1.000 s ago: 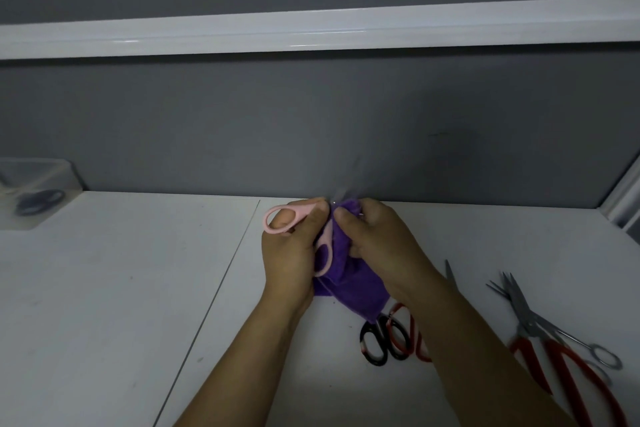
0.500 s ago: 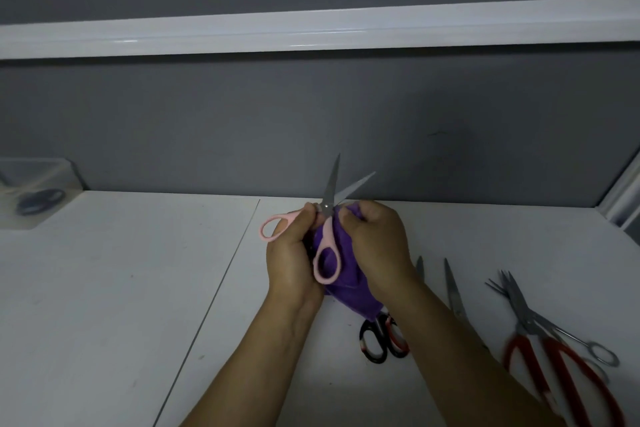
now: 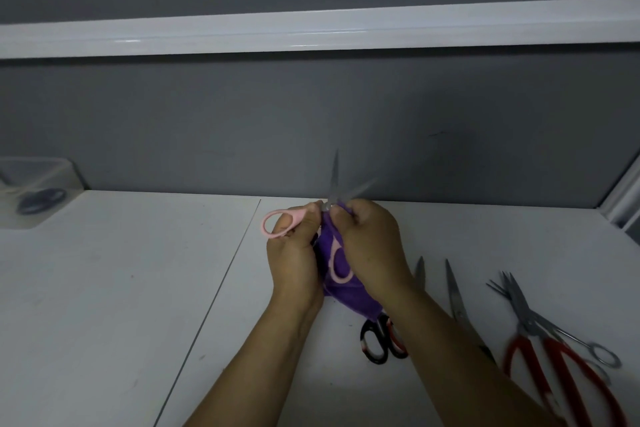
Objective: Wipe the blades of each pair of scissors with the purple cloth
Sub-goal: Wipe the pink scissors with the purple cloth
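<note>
Over the middle of the white table, my left hand (image 3: 293, 253) grips the pink-handled scissors (image 3: 277, 224) by one handle loop. The other pink loop lies against the purple cloth. Their two blades stand spread open and point up and away. My right hand (image 3: 372, 248) holds the purple cloth (image 3: 341, 298) bunched at the base of the blades, near the pivot. The cloth hangs down between my hands.
Black-and-red-handled scissors (image 3: 381, 340) lie on the table behind my right forearm. Large red-handled scissors (image 3: 568, 374) and thin all-metal scissors (image 3: 540, 319) lie at the right. A clear container (image 3: 33, 192) stands at the far left by the grey wall.
A second ago the cloth covered the blades; it has since slid down to the pivot, leaving both blades bare and spread. My hands stay in nearly the same spot.
</note>
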